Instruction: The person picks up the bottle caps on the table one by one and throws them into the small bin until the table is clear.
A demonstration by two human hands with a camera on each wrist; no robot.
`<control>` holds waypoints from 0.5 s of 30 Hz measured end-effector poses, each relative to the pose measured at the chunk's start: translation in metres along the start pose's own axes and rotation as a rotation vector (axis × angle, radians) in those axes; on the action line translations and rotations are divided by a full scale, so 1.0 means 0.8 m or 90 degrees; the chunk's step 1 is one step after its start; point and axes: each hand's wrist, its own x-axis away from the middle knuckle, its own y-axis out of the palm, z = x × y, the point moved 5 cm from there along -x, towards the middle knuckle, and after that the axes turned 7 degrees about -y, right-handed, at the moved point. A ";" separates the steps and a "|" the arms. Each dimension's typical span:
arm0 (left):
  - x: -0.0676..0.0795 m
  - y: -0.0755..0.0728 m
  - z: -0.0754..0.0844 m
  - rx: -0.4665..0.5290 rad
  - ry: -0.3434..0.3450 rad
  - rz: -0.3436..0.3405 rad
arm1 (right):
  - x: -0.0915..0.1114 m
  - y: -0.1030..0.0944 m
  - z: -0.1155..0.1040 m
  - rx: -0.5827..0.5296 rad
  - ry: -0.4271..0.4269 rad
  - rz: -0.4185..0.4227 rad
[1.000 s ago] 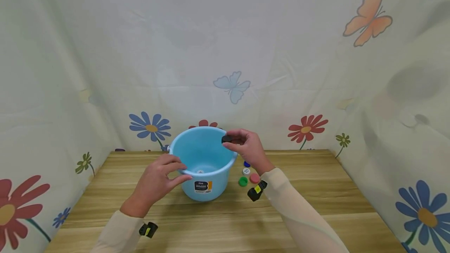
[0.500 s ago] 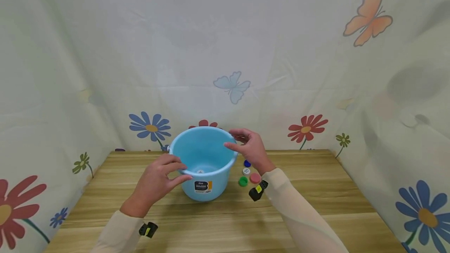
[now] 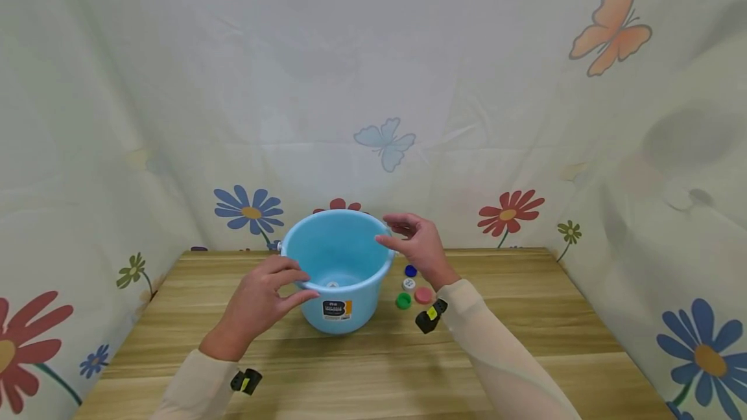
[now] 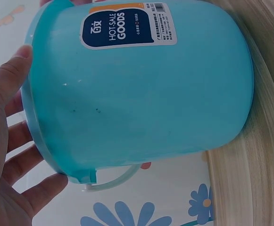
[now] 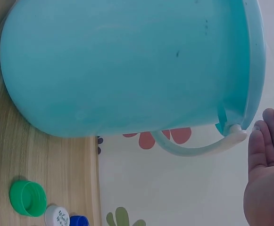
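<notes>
A light blue bucket (image 3: 367, 300) stands upright on the table. My left hand (image 3: 257, 297) grips its near left rim, thumb outside and fingers over the edge, which the left wrist view shows close up. Over the right rim hovers my right hand (image 3: 421, 248), thumb and fingers apart, holding nothing. In the right wrist view, those fingers (image 5: 257, 148) are beside the rim. Right of the bucket lie a green cap (image 3: 404, 301), a pink cap (image 3: 423, 295), a white cap (image 3: 408, 284) and a blue cap (image 3: 411, 271). A small white thing shows on the bucket's floor.
The bucket's pale handle (image 5: 188, 148) hangs on its far side. A wooden table (image 3: 502, 329) bears everything, and a flower-printed curtain (image 3: 455, 83) hangs behind and on both sides.
A black cap pinched in my right hand over the bucket a second ago has left the fingers and is out of sight. The right hand has shifted slightly right; the left has stayed put.
</notes>
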 end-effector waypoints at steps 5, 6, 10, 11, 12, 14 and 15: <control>0.000 0.000 -0.001 -0.001 0.004 0.004 | 0.000 -0.002 0.003 0.005 -0.002 0.001; 0.000 0.000 -0.001 -0.001 0.004 0.004 | 0.000 -0.002 0.003 0.006 -0.004 0.002; 0.000 -0.001 0.000 0.002 0.001 0.000 | -0.001 -0.003 0.005 0.006 -0.007 -0.001; 0.000 -0.001 0.000 0.004 0.000 -0.001 | -0.001 -0.003 0.006 0.006 -0.007 0.000; 0.000 -0.001 0.000 0.004 0.000 0.000 | -0.001 -0.004 0.006 0.004 -0.006 0.000; 0.000 -0.001 0.000 0.006 0.002 0.001 | 0.000 -0.005 0.007 -0.001 -0.005 0.001; 0.000 -0.001 0.000 0.007 0.004 0.002 | 0.000 -0.006 0.007 -0.001 -0.004 0.002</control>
